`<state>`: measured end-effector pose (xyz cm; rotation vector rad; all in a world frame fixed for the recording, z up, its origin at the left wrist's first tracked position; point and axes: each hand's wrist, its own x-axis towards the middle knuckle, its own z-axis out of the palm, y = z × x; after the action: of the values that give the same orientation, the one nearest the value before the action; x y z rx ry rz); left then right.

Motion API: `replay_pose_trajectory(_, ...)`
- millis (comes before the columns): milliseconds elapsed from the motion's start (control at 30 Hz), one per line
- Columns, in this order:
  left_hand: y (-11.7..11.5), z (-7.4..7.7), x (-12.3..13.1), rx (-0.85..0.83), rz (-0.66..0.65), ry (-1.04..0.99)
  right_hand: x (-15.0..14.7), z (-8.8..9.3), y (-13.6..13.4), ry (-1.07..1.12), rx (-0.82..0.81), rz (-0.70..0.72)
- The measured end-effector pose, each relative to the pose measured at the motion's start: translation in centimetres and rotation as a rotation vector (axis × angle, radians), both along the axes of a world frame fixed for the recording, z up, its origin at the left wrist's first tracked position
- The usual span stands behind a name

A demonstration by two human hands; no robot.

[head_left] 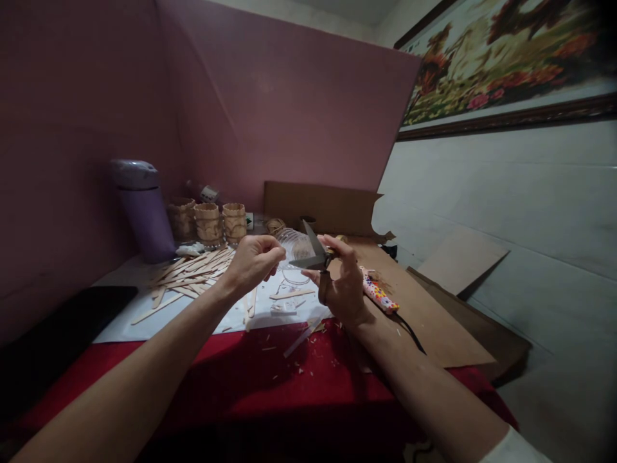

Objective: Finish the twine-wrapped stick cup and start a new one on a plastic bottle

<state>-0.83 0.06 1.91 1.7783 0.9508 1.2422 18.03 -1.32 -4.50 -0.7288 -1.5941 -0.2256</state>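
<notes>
scissors [317,259], likely light, stiff and sharp, best taken by the handles [324,288], hang open above the counter [231,373], the right hand [343,283] closed round them; the left hand [258,262] has its grip pressed together, on what i cannot tell.

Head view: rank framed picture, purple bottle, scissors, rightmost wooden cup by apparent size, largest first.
1. Framed picture
2. Purple bottle
3. Scissors, rightmost wooden cup: unsure; scissors are nearer the camera, partly hidden by the right hand.
</notes>
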Motion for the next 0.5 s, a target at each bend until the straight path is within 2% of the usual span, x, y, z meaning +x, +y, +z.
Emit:
replay_pose_trajectory(133,0.1,0.0,-0.2,-0.002,-0.018,0.013,0.2,-0.4,0.5,0.030,-0.038,0.045)
replay_pose_trajectory(267,0.5,-0.1,-0.4,0.024,-0.032,-0.063,0.1,-0.2,0.8,0.137,-0.125,0.113)
replay_pose_trajectory(333,0.8,-0.1,-0.5,0.061,0.011,-0.139,0.0,0.1,0.6,0.234,-0.264,0.220)
replay_pose_trajectory(433,1.3,-0.2,-0.8,0.155,0.083,-0.270,-0.4,0.8,-0.1,0.393,-0.552,0.455)
replay_pose_trajectory(500,1.4,-0.2,-0.9,0.212,0.050,-0.319,-0.5,1.2,-0.5,0.469,-0.714,0.600)
